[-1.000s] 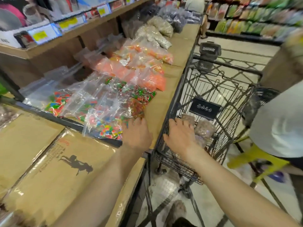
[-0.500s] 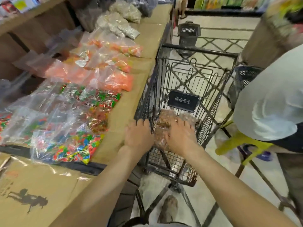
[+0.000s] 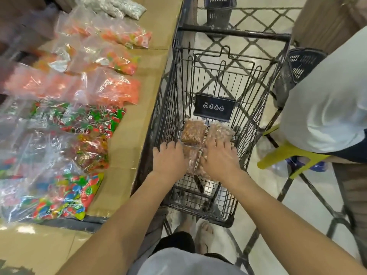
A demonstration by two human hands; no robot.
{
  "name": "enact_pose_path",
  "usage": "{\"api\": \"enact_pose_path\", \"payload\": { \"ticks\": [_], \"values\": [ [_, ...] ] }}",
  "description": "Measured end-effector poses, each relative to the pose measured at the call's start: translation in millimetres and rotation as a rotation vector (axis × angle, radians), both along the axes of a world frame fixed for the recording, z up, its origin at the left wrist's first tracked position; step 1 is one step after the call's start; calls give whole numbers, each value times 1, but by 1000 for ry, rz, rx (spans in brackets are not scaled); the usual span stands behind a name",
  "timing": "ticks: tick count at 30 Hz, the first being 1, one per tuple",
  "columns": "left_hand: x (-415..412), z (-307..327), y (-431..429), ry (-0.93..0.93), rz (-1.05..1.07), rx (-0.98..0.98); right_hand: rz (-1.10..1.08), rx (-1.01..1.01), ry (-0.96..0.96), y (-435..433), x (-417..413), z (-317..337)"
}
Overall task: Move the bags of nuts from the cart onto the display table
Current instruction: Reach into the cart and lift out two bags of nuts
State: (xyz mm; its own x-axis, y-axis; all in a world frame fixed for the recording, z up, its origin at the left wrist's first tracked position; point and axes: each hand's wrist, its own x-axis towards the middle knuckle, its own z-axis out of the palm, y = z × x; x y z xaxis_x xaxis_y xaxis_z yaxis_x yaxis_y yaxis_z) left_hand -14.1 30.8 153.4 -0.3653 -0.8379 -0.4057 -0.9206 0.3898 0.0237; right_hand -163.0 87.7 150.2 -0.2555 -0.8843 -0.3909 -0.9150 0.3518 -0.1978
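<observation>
Reaching into cart (image 3: 256,124), both hands, left (image 3: 168,159), right (image 3: 220,158), spread flat on bags of nuts (image 3: 193,132), grip unclear

Both forearms are reaching forward and down, the left hand (image 3: 168,158) and right hand (image 3: 219,158) lying palm-down side by side, fingers spread, seemingly not yet gripping.

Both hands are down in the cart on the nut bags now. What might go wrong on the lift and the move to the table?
1. Left hand and right hand spread over several slick bags of nuts; one may slip back into the cart.
2. The display table is crowded with candy bags; only a strip near its edge is bare, so bags set there may slide off.
3. A seated person sits close on the right.
</observation>
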Motion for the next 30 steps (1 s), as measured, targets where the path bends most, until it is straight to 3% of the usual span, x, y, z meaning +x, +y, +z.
{"api": "enact_pose_path", "payload": {
  "ticks": [12, 19, 26, 30],
  "values": [
    [-39, -101, -75, -70, -88, 193, -114, 220, -27, -62, -28, -89],
    [-56, -174, -95, -75, 31, 378, -224, 300, -106, -83, -37, -173],
    [-62, -241, -111, 208, 566, 644, -540, 302, -271, -83, -50, -249],
    [-65, -282, -115, 332, 804, 619, -738, 278, -361, -82, -54, -282]
  ]
}}
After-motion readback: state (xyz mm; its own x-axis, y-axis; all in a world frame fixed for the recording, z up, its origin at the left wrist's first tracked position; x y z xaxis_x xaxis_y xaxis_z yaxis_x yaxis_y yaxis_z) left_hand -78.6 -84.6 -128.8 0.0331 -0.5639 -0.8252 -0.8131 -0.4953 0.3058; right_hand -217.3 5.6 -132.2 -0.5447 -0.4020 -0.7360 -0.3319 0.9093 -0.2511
